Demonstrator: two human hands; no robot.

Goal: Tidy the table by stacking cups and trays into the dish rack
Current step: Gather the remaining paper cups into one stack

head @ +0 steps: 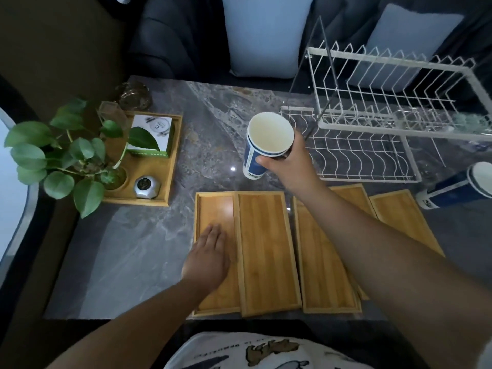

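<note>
My right hand (291,166) grips a nested stack of blue and white paper cups (262,147), held tilted above the table just left of the white wire dish rack (372,145). My left hand (209,255) rests flat, fingers straight, on the leftmost bamboo tray (215,209). A second bamboo tray (266,249) overlaps its right edge. Further bamboo trays (324,262) lie to the right, partly under my right forearm, with the rightmost tray (402,219) near another stack of blue cups (452,187) lying on its side.
At the left stands a wooden organiser tray (159,187) holding a potted green plant (72,161), a green and white box (151,137) and a silver round gadget (147,185). A glass ashtray (133,95) sits behind it. A sofa with pale cushions (263,35) runs behind the table.
</note>
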